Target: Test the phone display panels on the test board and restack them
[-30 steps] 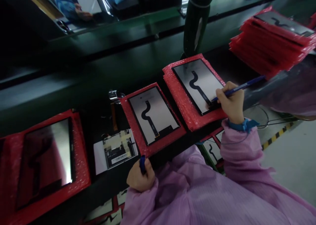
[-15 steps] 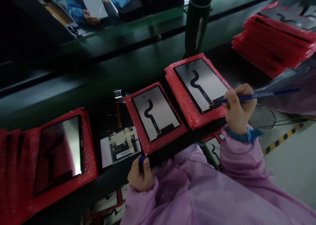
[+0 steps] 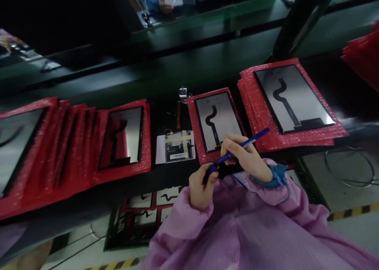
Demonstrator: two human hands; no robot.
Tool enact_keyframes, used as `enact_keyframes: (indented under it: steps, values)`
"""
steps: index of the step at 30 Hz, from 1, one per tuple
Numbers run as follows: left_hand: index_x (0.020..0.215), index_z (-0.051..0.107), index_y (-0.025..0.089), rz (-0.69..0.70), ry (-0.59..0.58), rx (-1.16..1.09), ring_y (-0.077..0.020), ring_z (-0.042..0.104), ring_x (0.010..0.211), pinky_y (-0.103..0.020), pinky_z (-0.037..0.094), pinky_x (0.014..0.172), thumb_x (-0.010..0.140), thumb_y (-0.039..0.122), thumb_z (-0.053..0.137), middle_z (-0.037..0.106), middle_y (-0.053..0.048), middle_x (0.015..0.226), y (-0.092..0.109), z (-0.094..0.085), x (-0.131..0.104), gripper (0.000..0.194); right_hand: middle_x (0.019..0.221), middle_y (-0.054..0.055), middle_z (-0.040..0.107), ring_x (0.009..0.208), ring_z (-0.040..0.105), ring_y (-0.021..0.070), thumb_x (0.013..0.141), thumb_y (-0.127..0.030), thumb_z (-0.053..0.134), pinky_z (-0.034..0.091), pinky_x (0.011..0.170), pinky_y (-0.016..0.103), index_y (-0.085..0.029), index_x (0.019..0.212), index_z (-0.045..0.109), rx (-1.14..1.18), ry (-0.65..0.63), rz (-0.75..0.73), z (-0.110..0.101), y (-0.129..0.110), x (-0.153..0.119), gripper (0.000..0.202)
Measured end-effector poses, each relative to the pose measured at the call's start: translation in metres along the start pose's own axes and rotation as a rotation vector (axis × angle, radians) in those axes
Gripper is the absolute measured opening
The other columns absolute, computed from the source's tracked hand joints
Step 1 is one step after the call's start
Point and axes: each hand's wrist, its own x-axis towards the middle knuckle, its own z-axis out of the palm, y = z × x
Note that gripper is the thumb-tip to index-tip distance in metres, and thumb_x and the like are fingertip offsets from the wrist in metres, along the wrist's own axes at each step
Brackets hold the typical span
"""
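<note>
My right hand (image 3: 244, 153) grips a blue pen (image 3: 256, 136), which slants down toward my left hand. Closed in front of my body, my left hand (image 3: 203, 187) pinches the dark blue pen cap (image 3: 209, 170). The pen's lower end meets the cap; how far inside it sits is hidden by the fingers. Just beyond both hands lies a display panel (image 3: 227, 118) with a curved black flex cable, resting on a red bubble bag (image 3: 195, 120). My right hand covers its lower corner. A blue wrist strap (image 3: 276, 177) circles my right wrist.
To the right, another panel (image 3: 309, 108) tops a stack of red bubble bags (image 3: 251, 104). Leftward are a small taped circuit part (image 3: 179, 143), a panel (image 3: 134, 132) on red bags and a further panel (image 3: 17, 132). A dark post (image 3: 302, 25) stands behind. Under the bench sits a crate (image 3: 111, 230).
My right hand has moved left from the right-hand panel, bringing the pen to the cap in my left hand. The view has shifted left, showing more of the bags there.
</note>
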Motion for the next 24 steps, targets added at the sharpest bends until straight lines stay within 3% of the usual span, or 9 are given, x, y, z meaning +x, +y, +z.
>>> enact_keyframes:
  steps: [4,9,15,18,20,22,24]
  values:
    - [0.089,0.069,0.018,-0.012,-0.031,-0.094,-0.0150,0.065,0.057,-0.023,0.049,0.055,0.098,0.054,0.051,0.072,-0.003,0.069,0.005,-0.007,0.002,0.041,0.067,-0.004,0.045,0.058,0.042,0.0078,0.101,-0.049,0.046,0.036,0.053,0.024,-0.020,0.074,0.048,-0.132,-0.235,0.061,0.011,0.001,0.011,0.040]
    - [0.081,0.067,0.017,-0.183,0.048,-0.232,-0.0137,0.056,0.056,-0.023,0.042,0.052,0.094,0.063,0.055,0.064,-0.002,0.065,0.010,-0.022,0.014,0.049,0.088,0.001,0.050,0.073,0.045,0.0116,0.103,-0.036,0.029,0.040,0.063,0.027,-0.020,0.091,0.050,-0.277,-0.437,0.020,0.024,0.002,0.032,0.029]
    - [0.078,0.060,0.017,-0.391,-0.086,-0.640,-0.0055,0.021,0.042,-0.022,0.018,0.042,0.085,0.073,0.060,0.037,0.007,0.054,-0.003,-0.025,0.031,0.056,0.083,0.000,0.048,0.074,0.044,0.0126,0.102,-0.032,0.027,0.040,0.068,0.029,-0.020,0.087,0.048,-0.444,-0.549,0.006,0.031,-0.002,0.061,0.028]
    - [0.074,0.057,0.019,-0.308,-0.191,-0.462,-0.0077,0.030,0.043,-0.024,0.025,0.045,0.088,0.073,0.054,0.041,0.006,0.054,-0.009,-0.029,0.051,0.056,0.079,0.000,0.052,0.072,0.046,0.0123,0.095,-0.032,0.041,0.039,0.065,0.028,-0.019,0.080,0.051,-0.452,-0.582,-0.019,0.024,-0.004,0.083,0.022]
    - [0.074,0.058,0.019,-0.199,-0.159,-0.147,-0.0113,0.041,0.050,-0.026,0.032,0.053,0.092,0.068,0.052,0.048,0.003,0.057,-0.015,-0.038,0.069,0.052,0.073,-0.002,0.050,0.062,0.043,0.0106,0.085,-0.028,0.049,0.034,0.055,0.026,-0.020,0.081,0.054,-0.368,-0.471,0.039,0.011,-0.006,0.099,0.010]
    - [0.076,0.059,0.020,-0.100,-0.016,0.179,-0.0152,0.048,0.059,-0.029,0.037,0.061,0.096,0.061,0.050,0.053,0.000,0.064,-0.026,-0.048,0.092,0.047,0.067,-0.004,0.046,0.054,0.038,0.0098,0.079,-0.024,0.052,0.028,0.049,0.025,-0.020,0.086,0.055,-0.343,-0.199,0.089,-0.008,-0.005,0.112,0.008]
    - [0.078,0.059,0.020,-0.034,0.117,0.428,-0.0199,0.055,0.072,-0.032,0.042,0.070,0.097,0.055,0.050,0.058,-0.004,0.075,-0.041,-0.056,0.116,0.040,0.068,-0.003,0.048,0.056,0.043,0.0112,0.076,-0.018,0.055,0.033,0.053,0.025,-0.020,0.090,0.056,-0.508,0.102,0.078,-0.028,-0.004,0.122,0.014]
